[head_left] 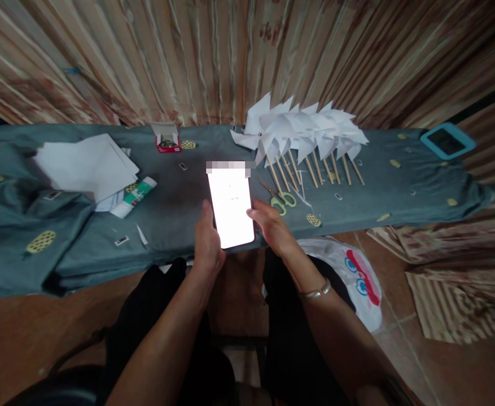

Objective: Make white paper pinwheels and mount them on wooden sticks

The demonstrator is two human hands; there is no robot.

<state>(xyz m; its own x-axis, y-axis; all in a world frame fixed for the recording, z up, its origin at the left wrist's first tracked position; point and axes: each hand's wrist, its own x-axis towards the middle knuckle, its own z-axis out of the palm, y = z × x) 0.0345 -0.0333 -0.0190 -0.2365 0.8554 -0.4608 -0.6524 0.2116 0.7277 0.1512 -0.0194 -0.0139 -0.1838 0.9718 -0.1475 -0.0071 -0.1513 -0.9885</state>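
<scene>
A phone (232,208) with a glaring white screen is held upright above the near edge of the cloth-covered table. My left hand (208,241) grips its lower left side, the thumb along the edge. On the other side, my right hand (272,225) holds the right edge, with its thumb at the screen's border. Most fingers of both hands are hidden behind the phone. Just right of it lie scissors (284,203) with green handles. Behind those, several white paper pinwheels (302,129) on wooden sticks lie in an overlapping row.
White paper sheets (90,163) and a green-and-white tube (135,197) lie at the left. A small red box (168,140) of metal pieces stands open at the back. A blue-framed device (447,141) sits far right. Below the table is a white plastic bag (336,265).
</scene>
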